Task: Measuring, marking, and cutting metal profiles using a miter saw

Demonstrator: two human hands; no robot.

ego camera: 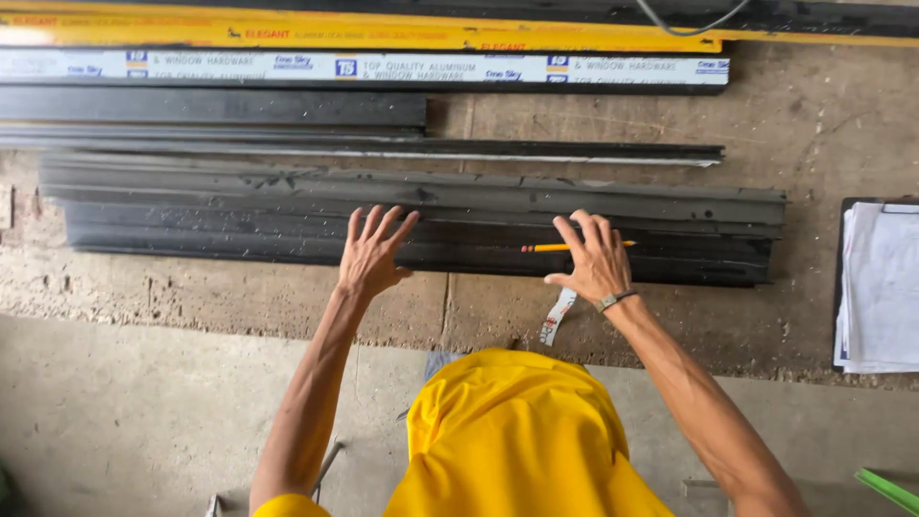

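Two hands, left hand (371, 257) and right hand (595, 260), fingers spread flat on dark bars (287, 225), white-labelled strip (364, 67) beyond.

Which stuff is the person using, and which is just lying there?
In use: left hand and right hand on the long dark metal strips; yellow pencil.
Lying about: white papers on a clipboard; yellow-wrapped bar; green stick.

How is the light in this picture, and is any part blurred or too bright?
Head view: soft, even daylight with weak shadows; the paper on the clipboard at the right edge is washed out; the dark metal strips show dull glare; the left hand and right hand look sharp; straight strips bend slightly near the top.
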